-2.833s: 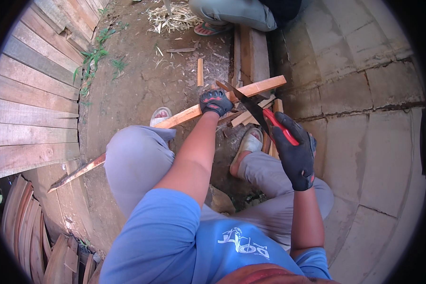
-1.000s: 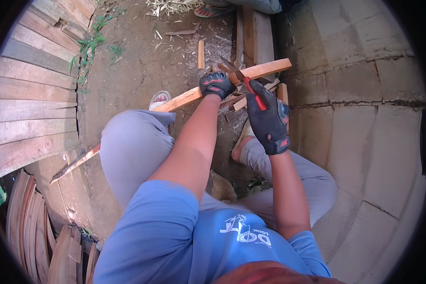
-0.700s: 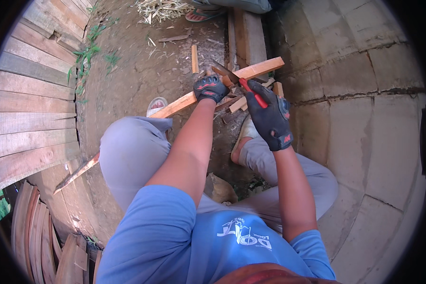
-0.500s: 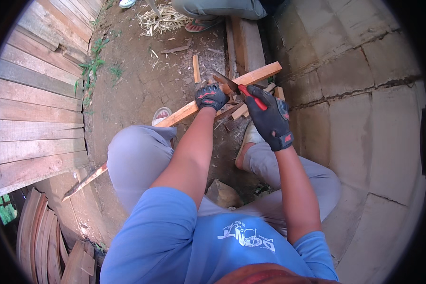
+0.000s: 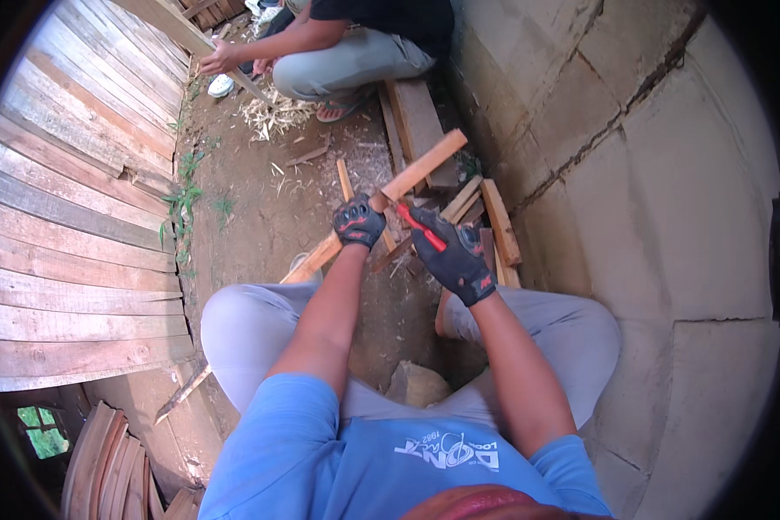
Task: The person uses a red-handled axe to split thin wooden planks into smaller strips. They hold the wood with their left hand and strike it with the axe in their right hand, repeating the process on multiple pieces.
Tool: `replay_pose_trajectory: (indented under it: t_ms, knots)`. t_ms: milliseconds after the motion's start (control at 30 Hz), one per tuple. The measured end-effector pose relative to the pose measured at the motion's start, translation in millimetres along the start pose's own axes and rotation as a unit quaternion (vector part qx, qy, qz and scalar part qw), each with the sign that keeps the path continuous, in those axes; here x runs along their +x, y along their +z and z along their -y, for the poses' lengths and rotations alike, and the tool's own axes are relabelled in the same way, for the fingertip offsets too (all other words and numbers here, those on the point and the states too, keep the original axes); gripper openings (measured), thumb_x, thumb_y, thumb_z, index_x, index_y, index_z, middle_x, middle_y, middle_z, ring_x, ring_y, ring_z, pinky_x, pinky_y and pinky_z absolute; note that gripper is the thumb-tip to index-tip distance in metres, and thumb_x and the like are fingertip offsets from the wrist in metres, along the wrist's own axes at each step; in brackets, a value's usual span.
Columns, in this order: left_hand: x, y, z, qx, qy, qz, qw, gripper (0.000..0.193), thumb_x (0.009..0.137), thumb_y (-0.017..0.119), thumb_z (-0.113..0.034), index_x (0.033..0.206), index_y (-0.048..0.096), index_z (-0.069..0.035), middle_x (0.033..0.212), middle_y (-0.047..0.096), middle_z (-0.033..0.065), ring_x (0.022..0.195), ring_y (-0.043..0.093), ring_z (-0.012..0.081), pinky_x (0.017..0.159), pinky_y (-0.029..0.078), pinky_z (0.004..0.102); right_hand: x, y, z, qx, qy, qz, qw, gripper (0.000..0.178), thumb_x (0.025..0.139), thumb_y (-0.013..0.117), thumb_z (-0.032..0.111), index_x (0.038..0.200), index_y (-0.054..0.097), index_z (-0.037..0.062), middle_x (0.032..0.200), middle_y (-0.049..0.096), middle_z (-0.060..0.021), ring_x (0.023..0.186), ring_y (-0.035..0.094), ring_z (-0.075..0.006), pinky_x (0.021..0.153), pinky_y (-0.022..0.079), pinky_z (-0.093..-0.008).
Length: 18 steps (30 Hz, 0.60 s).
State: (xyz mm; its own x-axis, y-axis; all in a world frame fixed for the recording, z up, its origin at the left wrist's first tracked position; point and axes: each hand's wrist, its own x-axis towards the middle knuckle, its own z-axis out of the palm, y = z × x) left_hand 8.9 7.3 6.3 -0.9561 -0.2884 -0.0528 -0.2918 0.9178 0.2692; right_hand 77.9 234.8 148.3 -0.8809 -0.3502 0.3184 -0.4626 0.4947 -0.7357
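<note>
The gloved left hand [image 5: 358, 223] grips a long wooden slat [image 5: 412, 176] that slants from near left to far right across the dirt. Just right of it, the gloved right hand [image 5: 453, 255] is closed around a red-handled blade [image 5: 419, 225] touching the slat. Beyond lie loose wood offcuts [image 5: 494, 221]; farther off, another person [image 5: 355, 43] crouches over shavings [image 5: 273, 114].
</note>
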Motion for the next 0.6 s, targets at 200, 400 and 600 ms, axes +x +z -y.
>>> replay_pose_trajectory:
  t_ms: [200,400,600]
  knots:
    - [-22,22,16,0.062,0.015,-0.124,0.990,0.037,0.088,0.076,-0.038,0.110,0.073,-0.010,0.105,0.075,0.0156,0.101,0.074,0.0363,0.090,0.054,0.0500,20,3,34,-0.021,0.071,0.032,0.997,0.041,0.105,0.065,0.032,0.135,0.073,0.0056,0.129,0.075,-0.0215,0.117,0.073,-0.0395,0.101,0.058,-0.0458]
    - [-31,-11,-9,-0.012,0.034,-0.033,0.999,0.053,0.082,0.080,-0.034,0.125,0.069,-0.004,0.121,0.071,0.0215,0.113,0.071,0.0389,0.100,0.054,0.0509,17,-4,26,-0.036,0.084,0.014,0.996,0.042,0.103,0.066,0.034,0.133,0.074,0.0058,0.130,0.076,-0.0198,0.117,0.073,-0.0389,0.101,0.058,-0.0459]
    - [4,-21,21,-0.003,0.005,0.158,0.987,0.069,0.084,0.083,-0.038,0.140,0.064,-0.002,0.139,0.070,0.0232,0.131,0.068,0.0375,0.111,0.056,0.0461,24,0,30,-0.062,0.068,0.028,0.995,0.042,0.103,0.065,0.034,0.135,0.075,0.0084,0.128,0.076,-0.0196,0.116,0.073,-0.0392,0.101,0.057,-0.0468]
